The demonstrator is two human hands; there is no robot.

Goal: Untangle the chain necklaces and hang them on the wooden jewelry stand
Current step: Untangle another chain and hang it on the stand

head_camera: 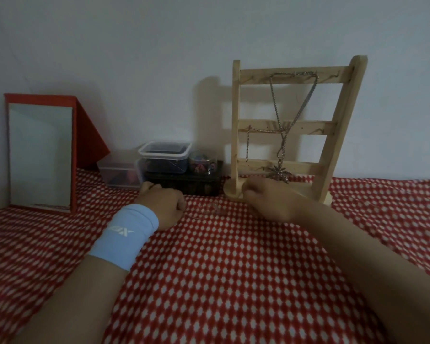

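Cloth [221, 281]: red, white diamond grid all over. Wristband [124, 235], eight o'clock: pale blue, white logo. Mirror frame [40, 98], nine o'clock: red. Wooden jewelry stand [340, 125], two o'clock: pale blond wood; chain necklaces [274, 100] on it silver-grey. Wall [134, 45]: off-white.

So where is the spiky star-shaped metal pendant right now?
In the head view, right of centre, the spiky star-shaped metal pendant hangs by the bottom rail of the pale wooden jewelry stand, just above the right hand.
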